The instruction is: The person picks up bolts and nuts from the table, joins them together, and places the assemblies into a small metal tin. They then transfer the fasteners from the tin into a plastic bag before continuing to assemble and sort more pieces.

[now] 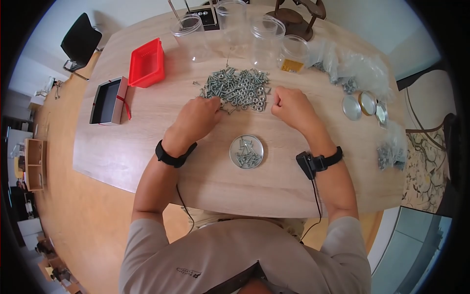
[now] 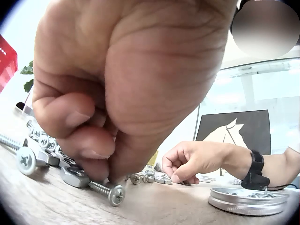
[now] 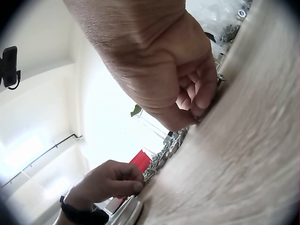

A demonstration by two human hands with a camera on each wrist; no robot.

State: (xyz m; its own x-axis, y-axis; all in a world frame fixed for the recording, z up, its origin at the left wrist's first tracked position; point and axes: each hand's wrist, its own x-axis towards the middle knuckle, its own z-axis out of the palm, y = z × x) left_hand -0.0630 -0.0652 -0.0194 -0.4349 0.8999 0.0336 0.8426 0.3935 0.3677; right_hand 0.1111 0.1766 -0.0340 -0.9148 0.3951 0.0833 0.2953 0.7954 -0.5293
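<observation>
A heap of screws and nuts (image 1: 237,88) lies on the table. At its near left edge the left hand (image 1: 196,117) has its fingers curled down; in the left wrist view the thumb and fingertips of this hand (image 2: 126,84) pinch the threaded end of a screw (image 2: 115,193) lying on the tabletop. Right of the heap, the right hand (image 1: 296,110) touches the table with bent fingers. In the right wrist view that hand (image 3: 164,75) pinches a small metal piece, mostly hidden by the fingertips. A round lid (image 1: 232,159) holding several screws lies between the forearms.
A red basket (image 1: 147,63) and an open grey box (image 1: 108,100) are at the left. Clear jars (image 1: 267,41) stand behind the heap. Plastic bags of hardware (image 1: 362,68), (image 1: 391,149) and several round lids (image 1: 351,108) lie at the right.
</observation>
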